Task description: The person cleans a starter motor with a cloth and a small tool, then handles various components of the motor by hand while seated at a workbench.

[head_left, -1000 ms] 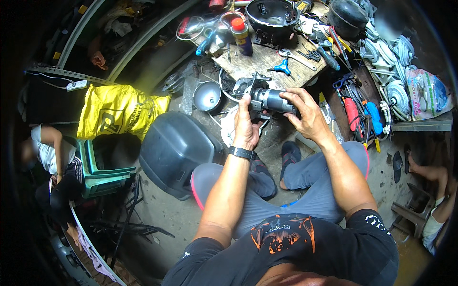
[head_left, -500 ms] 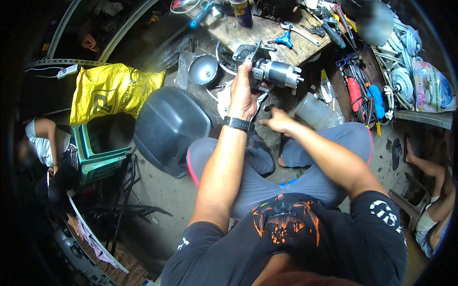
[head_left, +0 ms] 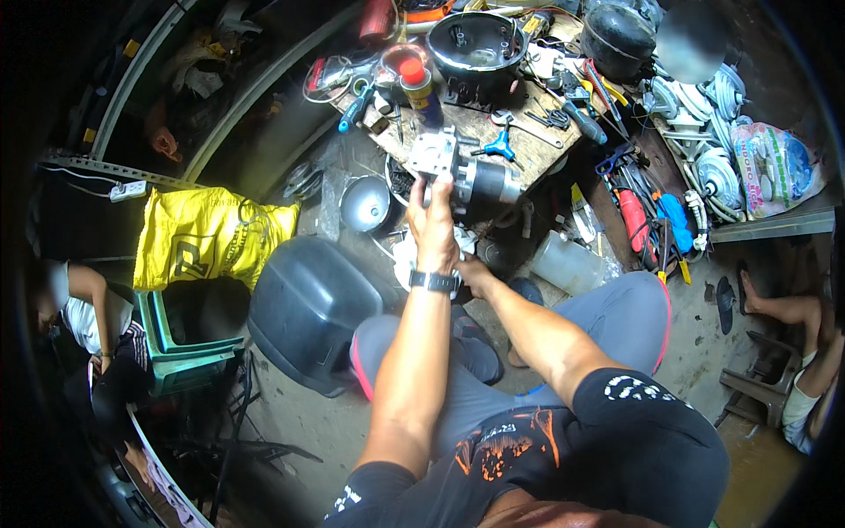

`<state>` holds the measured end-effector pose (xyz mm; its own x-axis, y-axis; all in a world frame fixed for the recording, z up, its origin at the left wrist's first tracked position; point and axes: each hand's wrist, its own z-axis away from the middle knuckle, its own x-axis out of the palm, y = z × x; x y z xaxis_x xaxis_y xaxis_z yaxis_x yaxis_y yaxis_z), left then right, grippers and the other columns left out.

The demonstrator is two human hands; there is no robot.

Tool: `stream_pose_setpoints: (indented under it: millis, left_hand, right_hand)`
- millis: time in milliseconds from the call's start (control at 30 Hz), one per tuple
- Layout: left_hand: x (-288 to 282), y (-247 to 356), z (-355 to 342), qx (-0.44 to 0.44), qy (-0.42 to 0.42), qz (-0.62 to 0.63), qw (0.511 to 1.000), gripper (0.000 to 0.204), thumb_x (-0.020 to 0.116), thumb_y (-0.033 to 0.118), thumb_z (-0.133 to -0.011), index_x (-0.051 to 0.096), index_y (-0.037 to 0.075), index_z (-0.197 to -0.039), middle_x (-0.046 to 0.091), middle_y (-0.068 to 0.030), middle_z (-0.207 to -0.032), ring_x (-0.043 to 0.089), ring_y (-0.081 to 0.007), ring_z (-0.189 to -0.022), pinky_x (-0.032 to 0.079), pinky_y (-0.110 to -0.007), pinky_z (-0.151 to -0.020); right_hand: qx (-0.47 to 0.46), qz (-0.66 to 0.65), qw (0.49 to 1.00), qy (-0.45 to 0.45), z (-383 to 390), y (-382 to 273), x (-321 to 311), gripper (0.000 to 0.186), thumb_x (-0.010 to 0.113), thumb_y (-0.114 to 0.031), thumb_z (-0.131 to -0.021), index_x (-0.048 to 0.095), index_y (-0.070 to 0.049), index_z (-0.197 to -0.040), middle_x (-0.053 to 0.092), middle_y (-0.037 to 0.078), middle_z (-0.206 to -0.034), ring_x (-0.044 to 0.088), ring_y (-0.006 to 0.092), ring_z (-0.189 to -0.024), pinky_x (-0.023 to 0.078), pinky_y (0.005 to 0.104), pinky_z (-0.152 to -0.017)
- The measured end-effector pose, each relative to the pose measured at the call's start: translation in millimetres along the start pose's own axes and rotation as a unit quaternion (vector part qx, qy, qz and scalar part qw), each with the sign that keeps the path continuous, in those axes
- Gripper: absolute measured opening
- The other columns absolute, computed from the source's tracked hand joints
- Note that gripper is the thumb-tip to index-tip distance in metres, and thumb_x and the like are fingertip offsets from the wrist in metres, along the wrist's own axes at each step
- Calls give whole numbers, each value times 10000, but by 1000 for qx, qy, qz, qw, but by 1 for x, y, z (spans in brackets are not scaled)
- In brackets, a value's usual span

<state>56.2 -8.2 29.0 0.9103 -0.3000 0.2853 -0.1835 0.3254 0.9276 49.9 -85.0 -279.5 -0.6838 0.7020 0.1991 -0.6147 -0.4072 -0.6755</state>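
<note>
A metal electric motor with a cast gear housing (head_left: 488, 181) is up near the bench edge, its round body pointing right. My left hand (head_left: 431, 227) grips the housing from below, with the thumb and fingers wrapped around it. Just right of my left wrist, my right hand (head_left: 478, 276) is low and closed, its fingertips partly hidden. It is beside a white rag (head_left: 405, 257), part of which shows behind my left wrist. Whether the rag is in its fingers I cannot make out. A round metal bowl (head_left: 365, 203) is to the left of the motor.
On the wooden bench (head_left: 546, 167) lie a blue three-way wrench (head_left: 499, 146), an adjustable wrench (head_left: 537, 132), a spray can (head_left: 420, 92) and a black pot (head_left: 476, 44). A black plastic case (head_left: 308, 304) stands at left, a clear container (head_left: 565, 262) at right. Other people sit at both sides.
My right hand has moved left toward my left wrist and the white rag. The motor, still in my left hand, has turned slightly. The view has tilted up, showing more bench.
</note>
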Motion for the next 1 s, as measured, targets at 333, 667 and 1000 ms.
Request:
stream_pose_setpoints:
  millis: [333, 667, 1000]
  left_hand:
    - [-20, -35, -49, 88, 0, -180, 980, 956, 788, 531, -821, 485, -128, -1443, 617, -279, -1360, 595, -318, -1263, 435, -396, -1097]
    - [-34, -36, -53, 51, -55, -141, 987, 1190, 849, 651, -735, 330, -15, -1574, 451, -292, -1523, 435, -352, -1434, 355, -432, -1179]
    - [-33, -51, 76, -4, -78, 195, 978, 496, 533, 431, -1052, 550, 48, -1368, 645, -80, -1223, 602, -241, -1180, 494, -409, -1050]
  right_hand:
    - [-125, -167, 971, -116, 197, -157, -57, 336, 638, -80, -934, 664, -36, -1265, 713, 36, -1191, 625, 141, -1142, 444, 309, -1037]
    - [-268, -288, 886, -244, 234, -208, -87, 411, 588, -111, -961, 591, -4, -1358, 682, 103, -1272, 625, 234, -1206, 445, 402, -1101]
    - [-503, 233, 822, -129, 237, -206, -15, 615, 700, -450, -957, 599, -5, -1370, 687, 190, -1253, 618, 332, -1221, 478, 476, -1051]
